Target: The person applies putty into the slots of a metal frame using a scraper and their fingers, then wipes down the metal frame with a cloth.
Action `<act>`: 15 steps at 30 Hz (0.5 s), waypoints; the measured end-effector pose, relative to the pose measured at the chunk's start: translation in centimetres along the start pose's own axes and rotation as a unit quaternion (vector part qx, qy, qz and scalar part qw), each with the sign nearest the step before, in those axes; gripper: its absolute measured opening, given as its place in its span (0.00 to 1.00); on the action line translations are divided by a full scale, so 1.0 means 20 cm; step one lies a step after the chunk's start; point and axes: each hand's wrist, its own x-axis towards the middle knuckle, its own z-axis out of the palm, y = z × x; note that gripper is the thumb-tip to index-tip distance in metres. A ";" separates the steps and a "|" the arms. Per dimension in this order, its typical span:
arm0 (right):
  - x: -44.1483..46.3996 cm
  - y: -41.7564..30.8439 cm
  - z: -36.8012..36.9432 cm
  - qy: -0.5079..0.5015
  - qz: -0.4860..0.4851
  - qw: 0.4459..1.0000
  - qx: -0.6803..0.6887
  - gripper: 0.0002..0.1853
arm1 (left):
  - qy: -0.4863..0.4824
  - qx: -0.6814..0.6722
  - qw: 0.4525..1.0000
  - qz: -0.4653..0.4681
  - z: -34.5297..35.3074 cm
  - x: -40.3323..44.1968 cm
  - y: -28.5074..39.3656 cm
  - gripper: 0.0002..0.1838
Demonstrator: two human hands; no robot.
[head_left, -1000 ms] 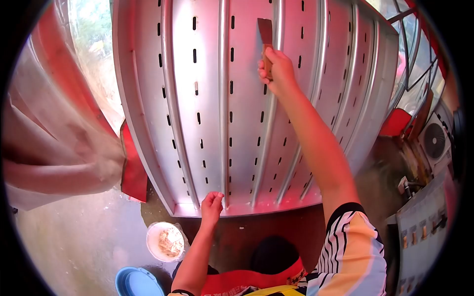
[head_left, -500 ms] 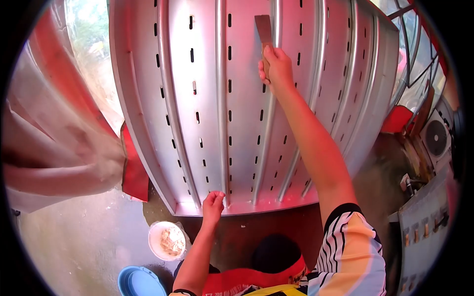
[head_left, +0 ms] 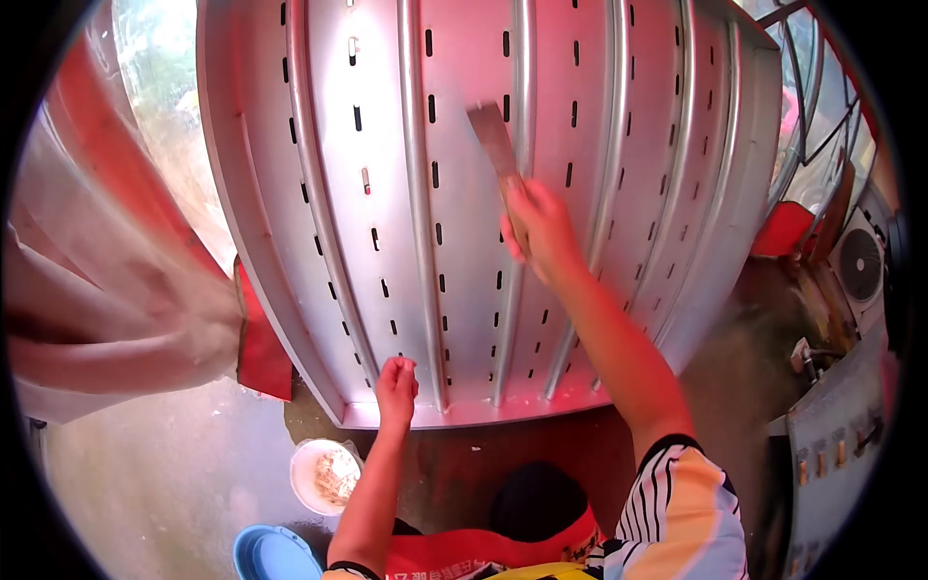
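Slotted panel: broad silvery metal panel, in front of the person, with long raised ribs and rows of short dark slots; pinkish light over much of it
Scraper: flat-bladed scraper, over the middle of the slotted panel, toward its upper part; blade tilted up and to the left, near a rib; contact with the metal cannot be told
Right hand: right hand, over the slotted panel, wrapped closed round the scraper's handle, thumb laid along it
Left hand: left hand, at the near end of the slotted panel, left of its middle; fingers curled in, closed; cannot tell whether anything small is pinched, or whether it touches the metal
Sleeve: striped and coloured short sleeve on the right arm, below the slotted panel's near right corner
White bucket: white bucket, on the floor just off the slotted panel's near left corner, pale scraps inside
Blue basin: blue basin, farther from the slotted panel than the white bucket, cut by the frame edge
Fan unit: boxy fan unit, well right of the slotted panel
Sheeting: draped sheeting, left of the slotted panel
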 end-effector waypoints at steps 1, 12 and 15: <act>-0.09 0.06 -0.06 0.003 0.035 0.999 0.015 0.14 | -0.013 0.023 0.999 0.022 0.04 0.06 0.10 0.07; -0.79 0.43 -0.68 -0.022 0.150 0.988 0.037 0.10 | 0.039 0.426 0.746 0.510 1.09 0.97 1.46 0.11; -0.85 0.35 -0.78 -0.031 0.167 0.985 0.035 0.09 | 0.106 0.443 0.701 0.549 1.27 1.10 1.58 0.12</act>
